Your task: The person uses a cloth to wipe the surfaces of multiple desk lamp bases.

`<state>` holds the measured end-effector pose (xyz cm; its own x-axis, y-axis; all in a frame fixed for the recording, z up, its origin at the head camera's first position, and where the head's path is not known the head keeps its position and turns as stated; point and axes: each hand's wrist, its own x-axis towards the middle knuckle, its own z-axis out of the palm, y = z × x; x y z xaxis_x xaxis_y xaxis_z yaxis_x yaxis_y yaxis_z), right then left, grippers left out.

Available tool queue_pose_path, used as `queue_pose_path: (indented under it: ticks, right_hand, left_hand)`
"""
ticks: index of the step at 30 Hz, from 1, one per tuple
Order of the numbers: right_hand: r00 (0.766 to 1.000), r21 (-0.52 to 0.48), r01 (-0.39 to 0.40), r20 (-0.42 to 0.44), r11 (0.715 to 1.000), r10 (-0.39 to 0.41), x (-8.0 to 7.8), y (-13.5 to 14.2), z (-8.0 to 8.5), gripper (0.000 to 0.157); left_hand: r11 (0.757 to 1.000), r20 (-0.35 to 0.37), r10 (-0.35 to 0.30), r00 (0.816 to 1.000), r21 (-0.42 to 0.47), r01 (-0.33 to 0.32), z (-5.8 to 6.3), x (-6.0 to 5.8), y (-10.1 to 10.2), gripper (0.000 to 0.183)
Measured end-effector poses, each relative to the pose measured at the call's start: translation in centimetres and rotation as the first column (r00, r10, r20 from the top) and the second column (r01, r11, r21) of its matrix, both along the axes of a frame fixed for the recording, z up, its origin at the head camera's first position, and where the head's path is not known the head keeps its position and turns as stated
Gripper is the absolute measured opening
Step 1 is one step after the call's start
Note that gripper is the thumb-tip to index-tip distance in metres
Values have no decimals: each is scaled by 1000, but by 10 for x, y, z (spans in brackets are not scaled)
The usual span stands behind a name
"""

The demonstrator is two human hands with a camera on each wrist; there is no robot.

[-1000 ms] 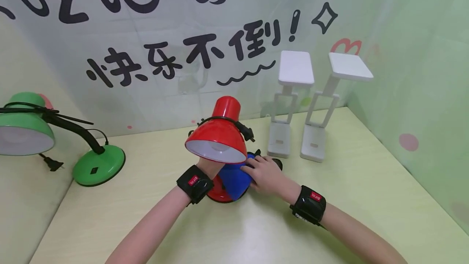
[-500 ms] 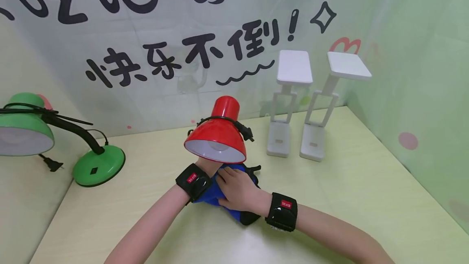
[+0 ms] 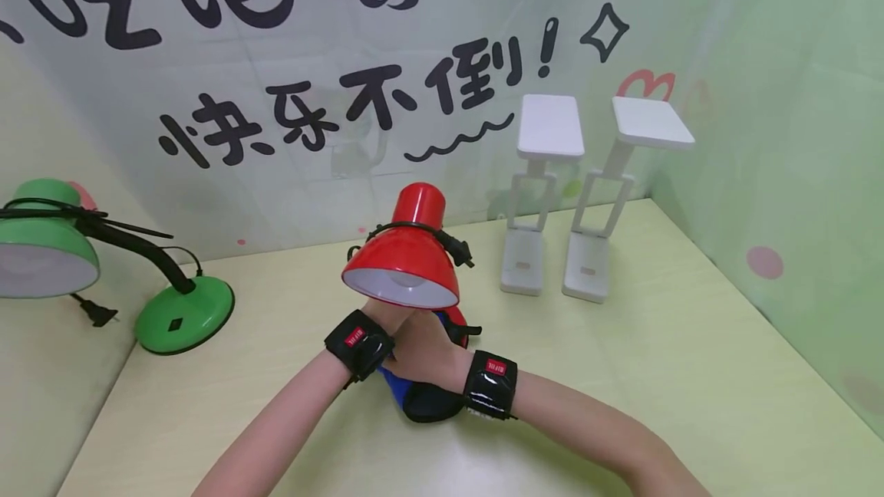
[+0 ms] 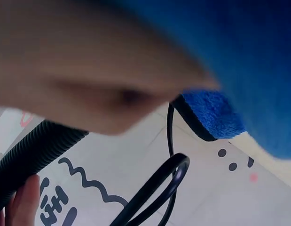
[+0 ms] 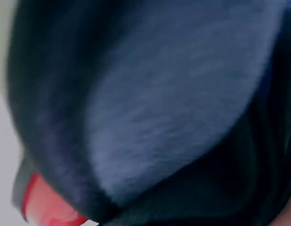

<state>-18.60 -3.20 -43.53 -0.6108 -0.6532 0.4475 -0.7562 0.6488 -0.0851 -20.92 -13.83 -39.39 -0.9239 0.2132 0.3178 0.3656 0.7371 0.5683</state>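
Note:
A red desk lamp (image 3: 407, 267) stands mid-table, its shade tilted forward over both hands. My left hand (image 3: 387, 314) is beneath the shade; in the left wrist view its fingers (image 4: 25, 202) curl round the lamp's black ribbed neck (image 4: 46, 146). My right hand (image 3: 428, 351) grips a fleecy blue cloth (image 3: 394, 386) with black edging, low at the lamp and against my left wrist; shade and left hand hide its fingertips. Part of the red base (image 3: 461, 319) shows beyond it. The cloth (image 5: 183, 103) fills most of the right wrist view, blurred and dark.
A green desk lamp (image 3: 186, 317) stands at the left with its plug (image 3: 97, 311) hanging. Two white folding lamps (image 3: 522, 259) stand at the back right. The red lamp's cord and plug (image 3: 456, 248) wrap its shade. A printed wall sheet (image 3: 304, 190) closes off the back.
My right hand has moved left with the cloth, from the right side of the lamp's base to in front of it and under the shade. The left hand keeps its hold on the neck.

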Motion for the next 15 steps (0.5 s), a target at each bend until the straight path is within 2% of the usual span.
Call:
queue_pose_path:
  ticks: [2, 3, 4, 5, 6, 7, 8, 10, 11, 13, 14, 15]
  right_hand:
    - [999, 184, 22, -32, 983, -16, 9, 5, 0, 36]
    - [998, 278, 29, -57, 960, -14, 13, 9, 0, 43]
    - [997, 357, 31, -81, 934, -2, 17, 14, 1, 49]
    - [996, 413, 23, -91, 910, 16, 21, 18, 2, 53]
    - [996, 447, 9, -88, 895, 34, 23, 23, 2, 56]
    - [995, 467, -8, -86, 884, 55, 24, 29, 3, 57]
    - [994, 475, -31, -79, 879, 78, 24, 34, 4, 56]
    - [991, 462, -86, -52, 883, 123, 22, 45, 7, 51]
    - [989, 452, -110, -37, 885, 143, 20, 51, 10, 49]
    - [985, 430, -152, -11, 890, 173, 15, 61, 15, 44]
    - [984, 420, -165, 7, 893, 178, 13, 65, 18, 43]
    - [984, 412, -169, 18, 895, 177, 10, 70, 22, 41]
  left_hand:
    - [989, -105, -53, 993, -146, 38, -35, -20, -10, 51]
    - [971, -173, -76, 982, -235, 34, -55, -32, -15, 45]
    - [929, -243, -108, 964, -370, 11, -76, -44, -20, 35]
    - [876, -299, -152, 942, -482, -11, -95, -54, -26, 27]
    - [829, -337, -194, 921, -558, -30, -112, -63, -31, 23]
    - [766, -388, -242, 889, -638, -70, -127, -72, -36, 19]
    - [733, -359, -283, 889, -679, -41, -127, -74, -35, 23]
    - [667, -398, -334, 854, -741, -85, -138, -80, -40, 16]
    - [656, -408, -339, 848, -749, -98, -137, -79, -40, 15]
    - [690, -439, -311, 843, -714, -117, -133, -78, -39, 13]
    - [695, -454, -299, 839, -706, -134, -129, -77, -37, 13]
    - [675, -506, -283, 815, -709, -206, -133, -78, -40, 16]
